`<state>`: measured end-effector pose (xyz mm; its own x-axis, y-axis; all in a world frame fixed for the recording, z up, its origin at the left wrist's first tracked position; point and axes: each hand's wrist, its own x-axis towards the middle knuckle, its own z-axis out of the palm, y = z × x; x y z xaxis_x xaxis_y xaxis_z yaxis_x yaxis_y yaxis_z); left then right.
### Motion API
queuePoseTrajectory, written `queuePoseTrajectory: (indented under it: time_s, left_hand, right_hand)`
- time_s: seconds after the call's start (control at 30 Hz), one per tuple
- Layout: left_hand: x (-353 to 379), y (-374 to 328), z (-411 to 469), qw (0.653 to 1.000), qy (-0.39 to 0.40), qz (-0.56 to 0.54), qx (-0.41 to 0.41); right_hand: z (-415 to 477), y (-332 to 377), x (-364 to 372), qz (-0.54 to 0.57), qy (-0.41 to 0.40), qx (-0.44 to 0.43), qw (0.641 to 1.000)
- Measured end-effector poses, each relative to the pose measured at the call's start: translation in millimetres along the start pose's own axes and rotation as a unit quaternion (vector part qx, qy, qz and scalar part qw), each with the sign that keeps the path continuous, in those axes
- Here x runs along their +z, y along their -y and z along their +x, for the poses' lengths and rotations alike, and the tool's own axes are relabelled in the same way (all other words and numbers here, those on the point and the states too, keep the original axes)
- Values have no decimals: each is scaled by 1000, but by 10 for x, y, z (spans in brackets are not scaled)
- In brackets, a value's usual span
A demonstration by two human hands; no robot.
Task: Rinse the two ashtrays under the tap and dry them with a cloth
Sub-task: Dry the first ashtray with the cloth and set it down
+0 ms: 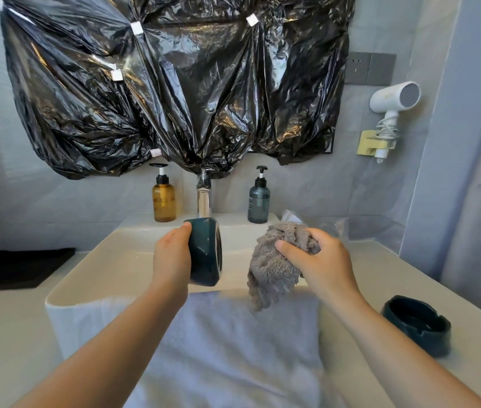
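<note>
Above a white sink [92, 269], the left hand [171, 257] grips a teal ashtray [205, 254] on edge, the right hand [324, 260] clutches a grey cloth [271, 269], and a second, slightly blurred ashtray [417, 325] sits on the bench [6, 334].

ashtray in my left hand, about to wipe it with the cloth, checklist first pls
1. Left hand grips ashtray: ok, curled round its side.
2. Ashtray opening faces cloth: ok, tipped sideways toward it.
3. Right hand holds cloth: ok, bunched, end hanging.
4. Tap off: cannot tell, spout hidden behind ashtray.
5. Second ashtray out of the way: ok, upright on counter at right.
</note>
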<state>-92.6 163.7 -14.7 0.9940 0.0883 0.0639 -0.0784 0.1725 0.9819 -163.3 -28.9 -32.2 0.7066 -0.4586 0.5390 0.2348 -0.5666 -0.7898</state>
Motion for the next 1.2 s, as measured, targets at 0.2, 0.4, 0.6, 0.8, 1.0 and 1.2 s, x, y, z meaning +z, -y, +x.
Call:
queuePoseTrajectory:
  time_s: [0.2, 0.4, 0.6, 0.8, 1.0, 1.2]
  left_hand:
    - [-199, 0, -719, 993, 114, 33, 28]
    - [-334, 266, -1228, 975, 181, 101, 75]
    - [-317, 492, -1487, 937, 230, 224, 139]
    - [-354, 496, -1497, 696, 272, 514, 421]
    - [-315, 341, -1409, 503, 340, 575, 549]
    - [-231, 247, -1408, 469, 332, 552, 604]
  right_hand:
    - [-466, -89, -539, -101, -45, 13, 994]
    - [-849, -602, -906, -248, -18, 78, 965]
    - [-1074, -818, -954, -184, 146, 247, 940]
    - [-1118, -344, -847, -219, 170, 104, 955]
    - [-1067, -7, -543, 130, 297, 235, 916]
    - [-1077, -32, -477, 152, 258, 140, 944]
